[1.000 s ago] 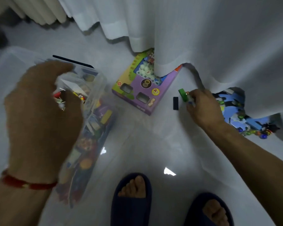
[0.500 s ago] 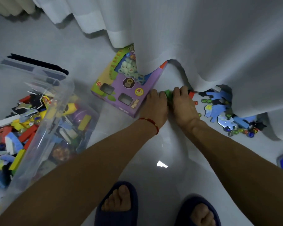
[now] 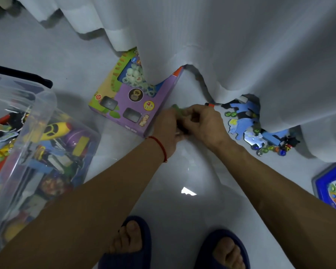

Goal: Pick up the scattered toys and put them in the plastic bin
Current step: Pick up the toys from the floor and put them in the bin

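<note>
The fingers (image 3: 190, 113) of the right hand (image 3: 204, 125) curl inward over a small green block (image 3: 176, 109), and the left hand (image 3: 166, 129) presses in against it from the other side; the blur hides which fingers actually pinch the block. Both hands meet low over the floor (image 3: 182, 171), arms stretched forward, a red string bracelet (image 3: 159, 143) on the left wrist. Just left lies a purple toy box (image 3: 132, 105), partly under the white curtain (image 3: 221, 45). Blue puzzle pieces and marbles (image 3: 248, 129) lie scattered to the right by the hem. The clear plastic bin (image 3: 45, 98), full of toys, stands far left.
</note>
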{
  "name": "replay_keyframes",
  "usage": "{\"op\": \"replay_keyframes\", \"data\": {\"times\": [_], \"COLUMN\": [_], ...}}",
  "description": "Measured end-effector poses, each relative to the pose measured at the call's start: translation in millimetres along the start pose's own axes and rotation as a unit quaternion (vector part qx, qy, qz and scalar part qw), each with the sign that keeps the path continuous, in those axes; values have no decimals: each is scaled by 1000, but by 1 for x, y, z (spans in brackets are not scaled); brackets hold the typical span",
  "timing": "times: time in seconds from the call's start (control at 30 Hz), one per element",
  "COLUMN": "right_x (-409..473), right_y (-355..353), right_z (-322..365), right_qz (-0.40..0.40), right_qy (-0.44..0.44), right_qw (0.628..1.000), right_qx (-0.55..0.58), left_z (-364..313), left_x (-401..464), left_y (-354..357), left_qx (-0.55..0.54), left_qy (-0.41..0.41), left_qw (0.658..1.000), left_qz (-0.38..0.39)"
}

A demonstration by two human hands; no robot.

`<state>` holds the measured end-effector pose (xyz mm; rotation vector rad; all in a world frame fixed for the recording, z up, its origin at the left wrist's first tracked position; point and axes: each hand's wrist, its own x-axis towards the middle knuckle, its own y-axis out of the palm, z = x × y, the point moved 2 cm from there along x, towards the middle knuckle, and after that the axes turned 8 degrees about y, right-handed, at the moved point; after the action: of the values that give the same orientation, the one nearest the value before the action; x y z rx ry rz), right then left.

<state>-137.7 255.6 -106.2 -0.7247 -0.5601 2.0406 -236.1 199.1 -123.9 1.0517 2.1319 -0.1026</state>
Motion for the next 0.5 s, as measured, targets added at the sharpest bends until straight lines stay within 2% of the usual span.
{"op": "replay_keyframes", "data": {"times": [0.03,0.1,0.17,0.3,0.37,0.43,0.5], "right_x": [-2,-1,4,16,34,56,69], "right_y": [-5,-12,-18,-21,-30,-47,-58], "right_z": [6,14,16,20,15,4,-6], "right_qz": [28,71,86,54,-23,-96,-107], "right_qy": [-51,-116,-120,-157,-129,-35,18], "right_qw": [998,985,982,979,977,966,950], "right_qx": [-39,-102,-117,-122,-169,-239,-292], "left_z": [1,1,1,-1,1,1,1], "left_x": [-2,0,1,1,3,4,5], "left_y": [-1,-5,-11,-17,-21,-25,-28], "left_qx": [-101,-195,-219,-248,-250,-241,-231], "left_qy": [-41,-73,-87,-121,-125,-121,-116], "left_qw": [993,975,968,956,957,960,964], "left_qz": [36,72,84,98,80,73,69]}}
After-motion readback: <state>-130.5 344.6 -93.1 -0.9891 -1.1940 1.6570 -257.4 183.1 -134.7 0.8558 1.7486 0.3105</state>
